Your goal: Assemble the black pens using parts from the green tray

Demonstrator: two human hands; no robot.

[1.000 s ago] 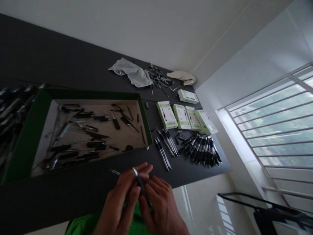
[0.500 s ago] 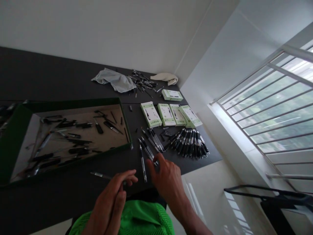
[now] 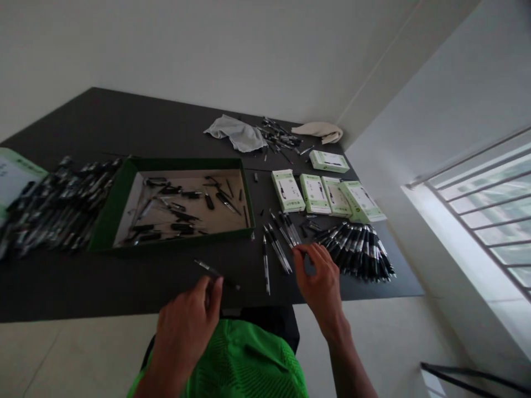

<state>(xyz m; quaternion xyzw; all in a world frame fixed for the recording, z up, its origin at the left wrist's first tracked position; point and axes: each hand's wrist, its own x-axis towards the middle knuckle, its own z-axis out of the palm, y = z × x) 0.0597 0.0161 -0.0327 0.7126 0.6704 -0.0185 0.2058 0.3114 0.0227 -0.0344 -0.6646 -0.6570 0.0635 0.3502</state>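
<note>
Head view: green-white boxes, print illegible, at twelve o'clock from the curled right hand, clear-black pens at ten, a single pen at one from the curled left hand, both holds unclear.

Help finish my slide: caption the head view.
Left hand by a pen, right hand beside loose pens, an open green box beyond.

Dark table with black pens

Head-worn view, facing forward and down over the dark table.
</note>
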